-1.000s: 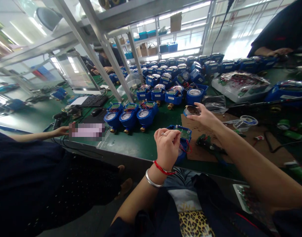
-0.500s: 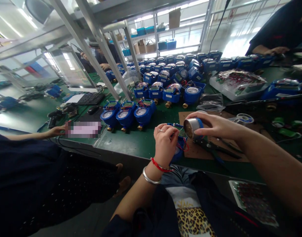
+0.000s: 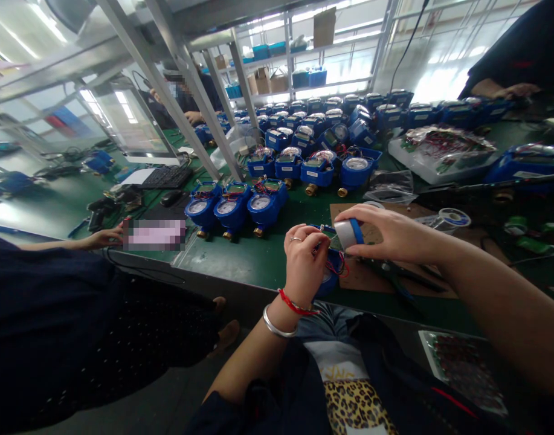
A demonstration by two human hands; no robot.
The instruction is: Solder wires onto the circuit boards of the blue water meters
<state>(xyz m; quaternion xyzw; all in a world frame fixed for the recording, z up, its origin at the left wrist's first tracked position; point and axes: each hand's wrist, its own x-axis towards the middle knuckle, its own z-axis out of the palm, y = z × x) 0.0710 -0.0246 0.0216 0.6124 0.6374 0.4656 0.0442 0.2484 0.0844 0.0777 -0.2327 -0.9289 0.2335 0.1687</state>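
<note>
My right hand (image 3: pixel 376 232) grips a round silver tin (image 3: pixel 346 234) with a blue band, thumb below and fingers over the top. The tin is tilted on its side, and its opening does not show now. Just left of it, my left hand (image 3: pixel 305 257) is closed in a pinch on a thin wire, mostly hidden by the fingers. Beneath both hands is a blue water meter (image 3: pixel 327 283), partly covered by my left hand, with red wires (image 3: pixel 344 266) and a green circuit board by its top.
Three blue meters (image 3: pixel 260 204) stand left of my hands, with many more behind. Cutting pliers (image 3: pixel 408 278) and a solder spool (image 3: pixel 454 217) lie right, by a brown board (image 3: pixel 362 279). A co-worker's hand (image 3: pixel 107 237) is at left; metal posts (image 3: pixel 204 103) rise ahead.
The tin has turned in my right hand: its brown inside showed before, and now its silver side does. My left hand keeps its pinch almost in place.
</note>
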